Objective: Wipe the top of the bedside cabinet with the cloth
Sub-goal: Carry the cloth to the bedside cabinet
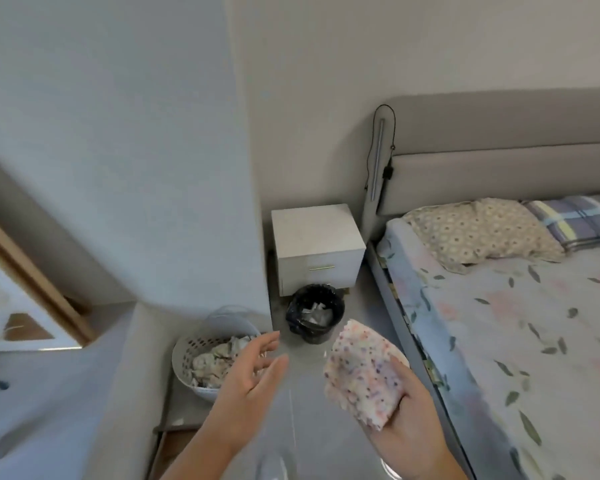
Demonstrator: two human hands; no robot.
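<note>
A white bedside cabinet (315,231) with one drawer stands in the corner between the wall and the bed, its top bare. I hold a folded, pastel-speckled cloth (362,374) in my right hand (407,434), low in the view and well short of the cabinet. My left hand (253,379) hovers beside it with fingers spread and nothing in it.
A black-lined waste bin (314,311) with crumpled paper stands on the floor right in front of the cabinet. A white laundry basket (201,362) with cloth sits by the wall corner at left. The bed (499,323) with two pillows fills the right side.
</note>
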